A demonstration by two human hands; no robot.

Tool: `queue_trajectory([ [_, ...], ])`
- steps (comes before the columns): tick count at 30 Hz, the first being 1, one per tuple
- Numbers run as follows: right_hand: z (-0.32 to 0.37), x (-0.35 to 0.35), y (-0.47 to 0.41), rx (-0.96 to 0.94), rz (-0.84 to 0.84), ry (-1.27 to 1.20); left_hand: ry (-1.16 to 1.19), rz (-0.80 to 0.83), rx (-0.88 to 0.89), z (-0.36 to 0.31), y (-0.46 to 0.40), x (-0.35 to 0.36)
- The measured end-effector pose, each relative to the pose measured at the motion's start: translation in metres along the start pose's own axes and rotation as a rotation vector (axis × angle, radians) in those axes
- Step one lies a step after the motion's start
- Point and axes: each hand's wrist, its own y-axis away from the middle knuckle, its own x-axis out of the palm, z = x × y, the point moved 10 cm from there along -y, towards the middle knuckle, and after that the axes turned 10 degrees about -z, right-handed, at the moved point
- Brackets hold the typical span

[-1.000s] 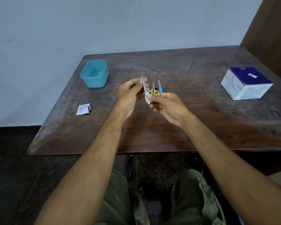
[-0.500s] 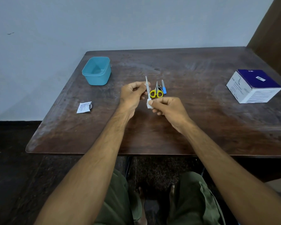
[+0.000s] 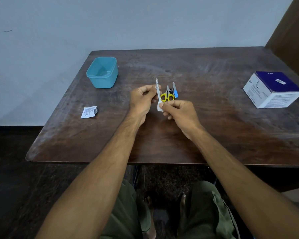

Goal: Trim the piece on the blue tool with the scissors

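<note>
Two hands meet over the middle of the worktop (image 3: 214, 138), and the wiping looks partly done. My left hand (image 3: 141, 100) pinches a slim metal file (image 3: 158, 91) between thumb and curled fingers, holding it nearly upright, tip toward twelve o'clock. My right hand (image 3: 179, 112) pinches a small white swab (image 3: 159, 107) against the file's lower end. I judge the lower part is being cleaned, the upper length perhaps not yet.

At nine o'clock from my hands lies a torn white sachet (image 3: 89, 112), flat and well apart. At eleven o'clock stands a teal tub (image 3: 102, 73), open. Just beyond my fingers, at twelve to one o'clock, lie yellow-handled scissors (image 3: 167, 95), a small dark clipper (image 3: 170, 91) and a blue-handled tool (image 3: 175, 91), side by side, seemingly awaiting their turn. At three o'clock sits a blue-and-white box (image 3: 273, 90). Nothing blocks my hands.
</note>
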Motion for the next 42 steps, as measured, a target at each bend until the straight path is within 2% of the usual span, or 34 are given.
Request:
queue_trajectory([
  [3, 0.009, -0.002, -0.008, -0.014, -0.047, -0.022, 0.028, 0.018, -0.011, 0.000, 0.003, 0.005],
  [10, -0.003, 0.000, 0.004, 0.011, -0.005, 0.012, -0.014, -0.003, -0.001, 0.001, -0.001, -0.001],
  [18, 0.007, -0.009, -0.003, -0.025, -0.131, -0.019, 0.116, 0.129, -0.102, 0.009, 0.015, 0.020],
  [21, 0.006, -0.014, -0.001, -0.044, -0.159, 0.003, 0.093, 0.167, -0.119, 0.018, 0.020, 0.022],
  [29, 0.016, -0.023, 0.007, -0.147, -0.164, 0.088, 0.173, 0.117, -0.186, 0.023, 0.020, 0.008],
  [33, 0.033, -0.032, -0.001, -0.188, -0.224, 0.028, 0.152, 0.136, -0.136, 0.024, 0.022, 0.007],
  [37, 0.046, -0.019, -0.006, -0.261, -0.198, 0.076, 0.149, 0.151, -0.075, 0.019, 0.026, 0.011],
  [42, 0.052, -0.018, -0.010, -0.300, -0.263, 0.087, 0.188, 0.147, -0.069, 0.023, 0.025, 0.007],
])
